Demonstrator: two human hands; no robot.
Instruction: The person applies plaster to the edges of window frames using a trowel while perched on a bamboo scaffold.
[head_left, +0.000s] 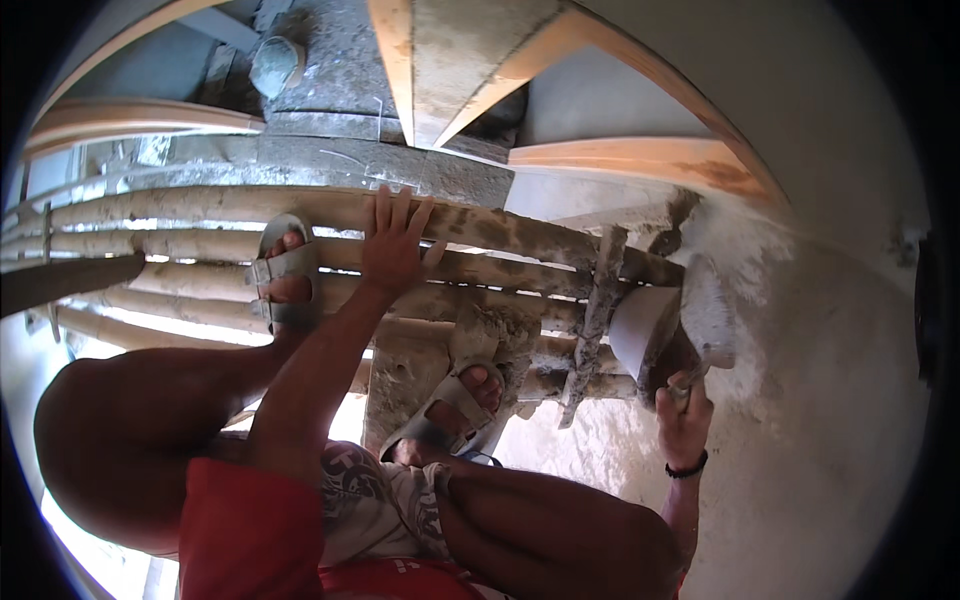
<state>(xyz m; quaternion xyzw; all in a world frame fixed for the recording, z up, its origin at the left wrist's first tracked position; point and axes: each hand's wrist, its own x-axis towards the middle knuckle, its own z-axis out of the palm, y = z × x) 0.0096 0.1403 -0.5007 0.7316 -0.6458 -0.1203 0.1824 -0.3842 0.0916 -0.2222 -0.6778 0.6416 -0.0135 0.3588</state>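
Observation:
My left hand rests with fingers spread on the upper bamboo poles of a scaffold platform, holding nothing. At the right, my right hand is closed around the handle of a wide, flat, pale tool; whether it is a trowel or a brush I cannot tell. The tool lies against the plastered wall, by a rough patch. Just left of it, a pale curved container-like piece sits at the ends of the poles. Its inside is mostly hidden.
My sandalled feet stand on the poles, the right one beside a mortar-crusted board. A short crosspiece lies over the poles. Bright gaps show between them. Below are orange-brown wooden frames, a ledge and a round bucket.

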